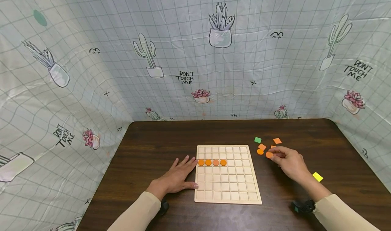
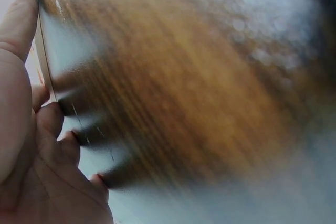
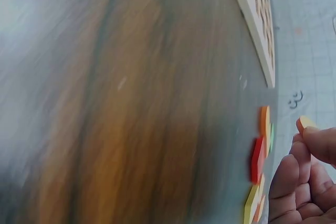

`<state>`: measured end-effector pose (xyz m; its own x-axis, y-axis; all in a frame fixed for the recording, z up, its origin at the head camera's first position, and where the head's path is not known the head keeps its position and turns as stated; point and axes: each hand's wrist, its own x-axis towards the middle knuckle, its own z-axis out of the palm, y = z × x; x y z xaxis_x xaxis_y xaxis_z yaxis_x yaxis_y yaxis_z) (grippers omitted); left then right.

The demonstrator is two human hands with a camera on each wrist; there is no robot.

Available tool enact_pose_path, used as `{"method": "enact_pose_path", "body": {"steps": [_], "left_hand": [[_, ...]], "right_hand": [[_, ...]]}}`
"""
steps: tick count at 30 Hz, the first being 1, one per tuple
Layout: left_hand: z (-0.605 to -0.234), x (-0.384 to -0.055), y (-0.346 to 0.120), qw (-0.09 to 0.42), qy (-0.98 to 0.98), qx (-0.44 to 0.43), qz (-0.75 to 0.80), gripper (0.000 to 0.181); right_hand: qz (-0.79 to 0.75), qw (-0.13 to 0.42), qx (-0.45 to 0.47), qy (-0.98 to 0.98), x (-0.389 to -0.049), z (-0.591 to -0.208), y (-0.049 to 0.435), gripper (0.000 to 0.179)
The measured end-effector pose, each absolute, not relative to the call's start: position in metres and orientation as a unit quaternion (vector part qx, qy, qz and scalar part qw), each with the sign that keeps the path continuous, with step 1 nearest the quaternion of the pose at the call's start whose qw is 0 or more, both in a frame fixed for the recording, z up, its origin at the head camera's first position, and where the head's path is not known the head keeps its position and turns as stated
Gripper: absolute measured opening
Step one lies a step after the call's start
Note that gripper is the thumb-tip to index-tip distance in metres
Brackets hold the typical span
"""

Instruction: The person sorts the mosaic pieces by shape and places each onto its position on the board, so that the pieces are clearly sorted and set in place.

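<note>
My right hand (image 1: pixel 290 163) pinches an orange disc (image 1: pixel 269 155) between thumb and fingertips, right of the wooden grid board (image 1: pixel 226 197). In the right wrist view this disc (image 3: pixel 303 124) is raised off the table. My left hand (image 1: pixel 175 176) lies with fingers spread on the table, its fingertips and thumb touching the board's left edge. Several orange discs (image 1: pixel 216 162) sit side by side in one row of the board, starting from the left edge. Another orange disc (image 1: pixel 260 152) lies on the table just left of the pinched one.
Beyond my right hand lie a green square (image 1: pixel 258 140) and orange squares (image 1: pixel 277 141), one partly hidden by my fingers. A yellow square (image 1: pixel 317 176) is beside my right forearm. A red piece (image 3: pixel 257 161) shows in the right wrist view. Patterned curtain (image 1: pixel 244 71) surrounds the dark table (image 1: pixel 159 139).
</note>
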<state>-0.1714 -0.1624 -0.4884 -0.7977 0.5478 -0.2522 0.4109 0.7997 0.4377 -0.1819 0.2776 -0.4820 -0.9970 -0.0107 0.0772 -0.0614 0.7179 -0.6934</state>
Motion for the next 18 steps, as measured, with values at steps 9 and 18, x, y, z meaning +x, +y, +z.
{"method": "enact_pose_path", "body": {"steps": [9, 18], "left_hand": [[-0.487, -0.171, -0.162, 0.188, 0.930, 0.255, 0.188, 0.094], [-0.486, -0.171, -0.162, 0.187, 0.929, 0.254, 0.191, 0.094]], "right_hand": [[0.401, 0.026, 0.030, -0.915, -0.186, -0.479, 0.254, 0.026], [0.416, -0.002, 0.036, -0.909, -0.192, -0.479, 0.227, 0.023]]}}
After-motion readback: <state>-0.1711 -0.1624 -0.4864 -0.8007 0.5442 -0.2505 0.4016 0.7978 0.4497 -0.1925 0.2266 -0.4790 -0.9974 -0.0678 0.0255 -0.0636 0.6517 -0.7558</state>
